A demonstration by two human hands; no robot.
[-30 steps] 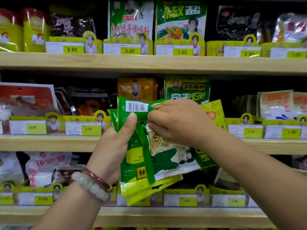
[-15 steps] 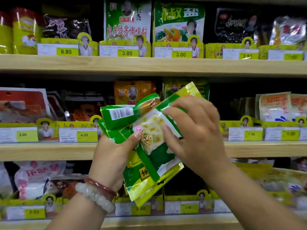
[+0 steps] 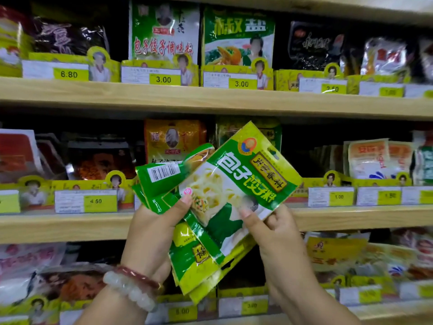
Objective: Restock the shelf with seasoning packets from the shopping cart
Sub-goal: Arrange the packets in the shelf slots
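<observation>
Shelves (image 3: 210,99) behind. Packets (image 3: 236,191): light, floppy, slick film; left hand (image 3: 152,233) grips stack, right hand (image 3: 274,228) pinches front packet's lower edge.

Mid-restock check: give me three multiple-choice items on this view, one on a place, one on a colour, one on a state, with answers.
1. Where is the front packet?
A. Lying on the top shelf
B. Held in front of the middle shelf
C. Lying on the floor

2. What is the main colour of the packets in the hands?
A. Green
B. Blue
C. Black

3. What is the right hand doing?
A. Hanging open at the side
B. Pressing a price tag
C. Pinching the front packet's lower edge

Answers: 1 B, it sits in the air before the middle shelf's edge. 2 A, the wrappers are green with yellow trim. 3 C, its thumb and fingers pinch that edge while the left hand grips the stack behind.
</observation>
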